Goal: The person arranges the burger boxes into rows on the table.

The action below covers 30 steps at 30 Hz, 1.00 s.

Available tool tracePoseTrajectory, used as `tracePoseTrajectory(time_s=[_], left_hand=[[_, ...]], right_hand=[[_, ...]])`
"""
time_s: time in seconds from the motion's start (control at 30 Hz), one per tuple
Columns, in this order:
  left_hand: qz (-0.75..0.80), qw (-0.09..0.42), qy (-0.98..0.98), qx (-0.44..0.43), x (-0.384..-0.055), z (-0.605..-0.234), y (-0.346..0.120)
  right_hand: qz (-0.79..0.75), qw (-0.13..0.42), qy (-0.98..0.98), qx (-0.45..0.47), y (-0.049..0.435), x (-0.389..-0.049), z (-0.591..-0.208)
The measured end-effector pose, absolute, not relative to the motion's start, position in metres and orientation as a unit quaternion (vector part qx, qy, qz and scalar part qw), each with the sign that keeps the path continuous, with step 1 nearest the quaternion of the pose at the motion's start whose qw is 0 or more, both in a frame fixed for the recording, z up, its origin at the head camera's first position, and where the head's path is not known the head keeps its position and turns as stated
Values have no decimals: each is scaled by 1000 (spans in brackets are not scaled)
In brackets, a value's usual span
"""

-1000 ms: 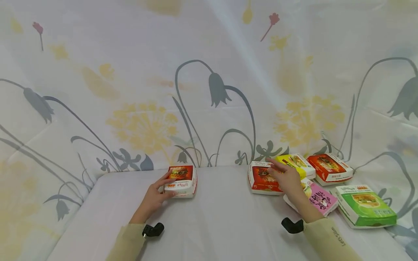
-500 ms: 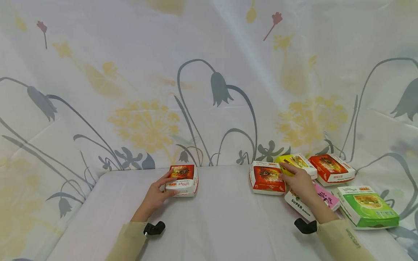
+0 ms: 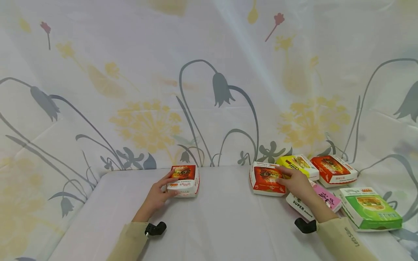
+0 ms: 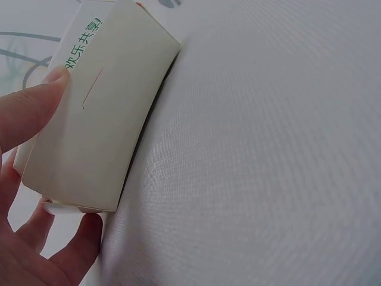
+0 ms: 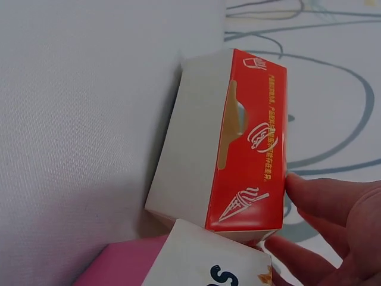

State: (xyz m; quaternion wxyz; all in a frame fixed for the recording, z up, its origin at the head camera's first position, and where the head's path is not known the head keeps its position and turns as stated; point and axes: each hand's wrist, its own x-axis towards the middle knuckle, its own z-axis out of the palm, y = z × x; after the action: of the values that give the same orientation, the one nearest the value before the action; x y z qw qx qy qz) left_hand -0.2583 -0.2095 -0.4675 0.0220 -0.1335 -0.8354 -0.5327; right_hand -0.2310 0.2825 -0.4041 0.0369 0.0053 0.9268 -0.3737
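Note:
In the head view my left hand [image 3: 157, 198] holds a red-and-white burger box [image 3: 187, 186] that sits on the table at the left. Its thumb [image 4: 36, 110] lies on the near upper edge, and the fingertips bend against the left side. My right hand [image 3: 298, 186] grips the right side of a red burger box [image 3: 266, 179], right of the middle. In the right wrist view its thumb [image 5: 324, 193] lies at the top edge, with other fingers bent behind the corner. A pink-and-white burger box [image 3: 300, 206] sits partly hidden below the right hand and forearm, close against the red one.
Behind the right hand stand a yellow burger box [image 3: 302, 165] and another red burger box [image 3: 333, 168]. A green burger box [image 3: 372, 206] sits at the far right. A flower-printed curtain [image 3: 209, 119] rises along the back of the white table [image 3: 222, 232].
The right hand has drawn back from over the red box's top to its right side, uncovering the printed lid. The left hand and its box have stayed in place.

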Motion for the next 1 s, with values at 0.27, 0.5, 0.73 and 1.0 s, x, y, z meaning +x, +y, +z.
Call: tracePoseTrajectory(time_s=[0.27,0.5,0.73,1.0], left_hand=[[-533,19,-835,-134,-259,-469,-210],[-539,16,-833,-126,-260,-470,-209],[-541,10,-833,-118,-260,-469,-208],[-528,19,-839,-127,-259,-468,-209]], right_hand=[[-357,36,933,-5,281,-232,-403],[-355,35,934,-11,276,-233,-408],[-345,26,937,-35,268,-229,-408],[-357,22,932,-54,257,-222,-411]])
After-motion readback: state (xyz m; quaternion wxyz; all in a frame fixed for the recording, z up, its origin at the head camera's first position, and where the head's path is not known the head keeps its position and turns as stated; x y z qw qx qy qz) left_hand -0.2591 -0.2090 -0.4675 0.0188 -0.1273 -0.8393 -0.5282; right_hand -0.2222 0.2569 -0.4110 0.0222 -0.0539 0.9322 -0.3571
